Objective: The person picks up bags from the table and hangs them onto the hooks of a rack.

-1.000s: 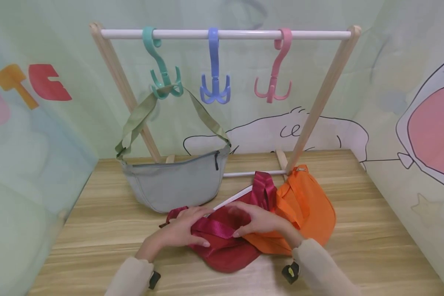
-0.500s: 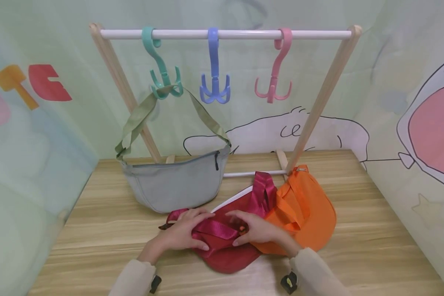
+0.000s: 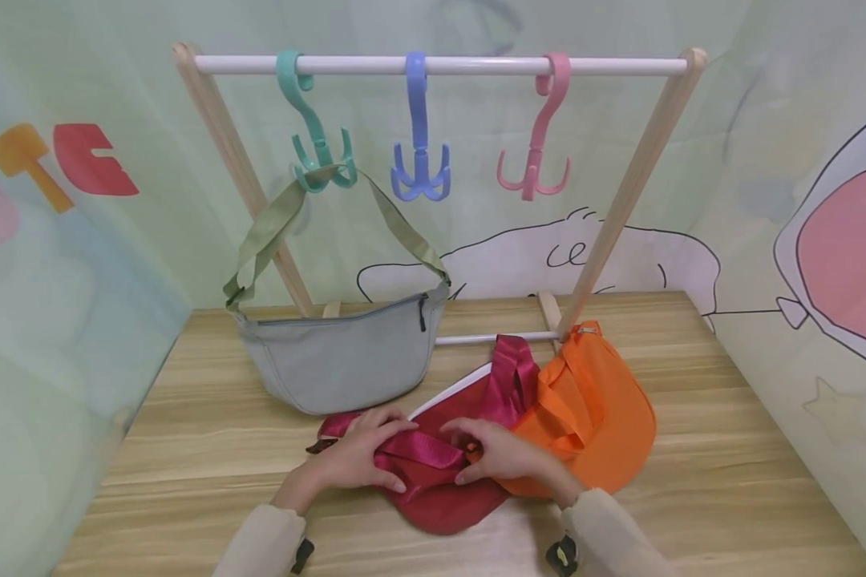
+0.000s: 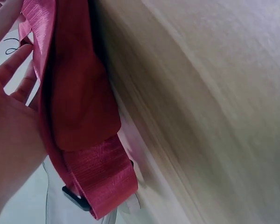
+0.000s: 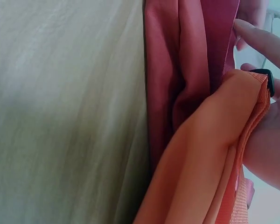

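In the head view, a dark red sling bag point(image 3: 451, 513) with a white zipper and shiny magenta strap point(image 3: 422, 449) lies on the table. My left hand point(image 3: 354, 457) rests over its left part, thumb and fingers spread. Across the strap, my right hand point(image 3: 508, 457) touches the bag with loosely bent fingers. An orange bag point(image 3: 621, 441) lies to the right, overlapping the red one; its buckled end sits by my right palm in the right wrist view. The left wrist view shows the red bag's strap end and black buckle point(image 4: 76, 198) below my left hand.
A grey bag point(image 3: 346, 361) hangs by its green strap from a green hook point(image 3: 321, 152) on the rack's white bar point(image 3: 483, 66). A blue hook point(image 3: 420, 172) and a pink hook point(image 3: 534, 152) hang from the same bar. Wooden posts stand either side.
My right hand has shifted slightly down, its fingers bending a little more, and the orange bag's dark buckle end has come into view beneath it. The left hand has barely moved.
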{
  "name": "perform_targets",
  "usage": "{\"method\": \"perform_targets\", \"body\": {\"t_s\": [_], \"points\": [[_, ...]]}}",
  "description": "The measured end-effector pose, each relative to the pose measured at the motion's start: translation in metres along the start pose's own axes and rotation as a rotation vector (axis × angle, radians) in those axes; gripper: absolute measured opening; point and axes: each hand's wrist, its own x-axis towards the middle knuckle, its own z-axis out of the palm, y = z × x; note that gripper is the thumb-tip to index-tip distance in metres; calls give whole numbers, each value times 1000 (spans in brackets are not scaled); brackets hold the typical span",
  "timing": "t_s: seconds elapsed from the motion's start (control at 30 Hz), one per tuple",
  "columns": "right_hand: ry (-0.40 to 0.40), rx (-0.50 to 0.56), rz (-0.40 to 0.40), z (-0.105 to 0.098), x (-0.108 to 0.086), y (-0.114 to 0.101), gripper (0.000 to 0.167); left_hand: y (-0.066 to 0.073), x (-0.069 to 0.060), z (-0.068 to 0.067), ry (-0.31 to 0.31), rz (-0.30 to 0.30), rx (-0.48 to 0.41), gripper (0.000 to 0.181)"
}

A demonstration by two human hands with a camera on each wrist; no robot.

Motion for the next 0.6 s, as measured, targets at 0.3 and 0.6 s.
{"method": "perform_targets", "body": {"t_s": [0.3,0.6], "points": [[4,-75,-10,4,0,0,54,-1,-2,1,0,-1,-10,70],[37,-103,-26,8,0,4,43,0,-4,3,2,-4,-19,69]]}}
